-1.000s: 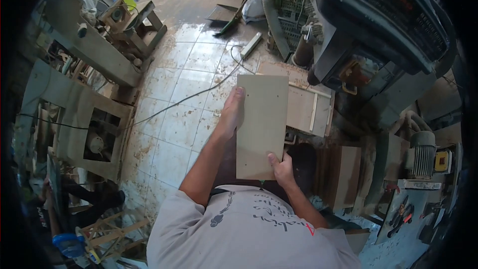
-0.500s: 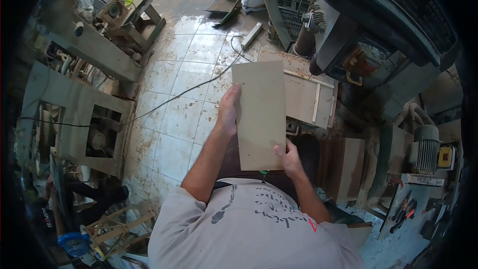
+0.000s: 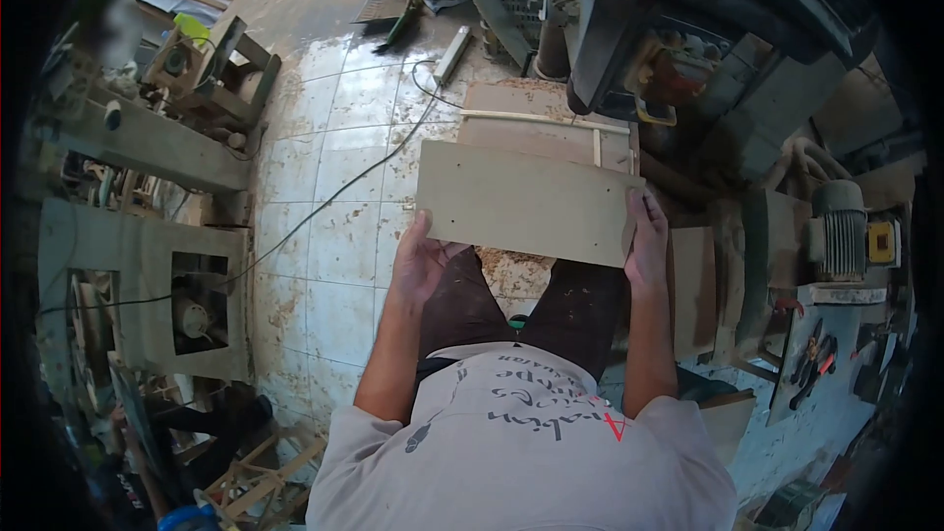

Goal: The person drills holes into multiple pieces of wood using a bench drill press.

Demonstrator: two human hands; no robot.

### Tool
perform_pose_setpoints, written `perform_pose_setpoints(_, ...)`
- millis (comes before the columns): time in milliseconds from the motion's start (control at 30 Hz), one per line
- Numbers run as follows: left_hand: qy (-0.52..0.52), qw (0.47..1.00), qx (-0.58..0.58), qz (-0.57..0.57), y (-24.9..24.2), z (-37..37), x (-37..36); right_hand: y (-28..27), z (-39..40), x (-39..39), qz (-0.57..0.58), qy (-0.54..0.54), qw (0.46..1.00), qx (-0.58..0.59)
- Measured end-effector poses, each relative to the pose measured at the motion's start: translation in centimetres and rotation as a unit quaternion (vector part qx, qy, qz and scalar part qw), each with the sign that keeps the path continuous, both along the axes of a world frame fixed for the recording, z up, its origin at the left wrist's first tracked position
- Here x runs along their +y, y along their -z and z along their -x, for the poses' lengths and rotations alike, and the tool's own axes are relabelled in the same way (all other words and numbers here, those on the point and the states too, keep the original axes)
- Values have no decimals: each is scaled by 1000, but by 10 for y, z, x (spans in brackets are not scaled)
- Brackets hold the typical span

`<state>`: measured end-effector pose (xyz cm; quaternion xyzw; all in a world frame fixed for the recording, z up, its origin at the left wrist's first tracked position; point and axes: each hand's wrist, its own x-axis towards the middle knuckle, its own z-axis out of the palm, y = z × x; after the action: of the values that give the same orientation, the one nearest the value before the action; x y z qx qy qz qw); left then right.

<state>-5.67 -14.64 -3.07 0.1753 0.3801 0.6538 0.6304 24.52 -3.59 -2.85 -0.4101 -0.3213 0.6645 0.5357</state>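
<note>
A flat rectangular wooden board point(image 3: 526, 199) with small dark holes near its corners is held level in front of me, its long side running left to right. My left hand point(image 3: 421, 261) grips its near left corner, thumb on top and fingers underneath. At the right end, my right hand point(image 3: 646, 236) is closed around the short edge. Part of the fingers of both hands is hidden by the board.
Beyond the board, a larger panel with thin strips point(image 3: 551, 118) lies low down. A black cable point(image 3: 334, 199) crosses the tiled floor point(image 3: 315, 236), which is strewn with shavings. Machines stand on both sides, with an electric motor point(image 3: 839, 231) at right. Another person point(image 3: 211, 433) is at lower left.
The board has turned from upright lengthwise to crosswise. My right hand has moved outward and up to its right end; my left hand has shifted down and left to the near corner.
</note>
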Motion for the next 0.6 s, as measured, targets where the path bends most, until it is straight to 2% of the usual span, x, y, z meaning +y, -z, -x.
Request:
perform_pose_setpoints(67, 26, 1000, 13, -9, 6, 3, -1, 0, -4, 2, 1, 36, 999, -34)
perform_pose_setpoints(200, 65, 998, 25, -4, 4, 11, 3, 5, -8, 1, 22, 62, 998, -22)
perform_pose_setpoints(267, 78, 997, 21, 0, 5, 14, 5, 2, -7, -1, 69, 79, 994, 7)
perform_pose_setpoints(400, 81, 996, 38, 24, 11, 17, 4, -18, -4, -5, 111, 97, 988, -34)
perform_pose_setpoints(600, 93, 995, 41, 19, 9, 19, 3, -9, -10, -3, 77, 42, 996, -4)
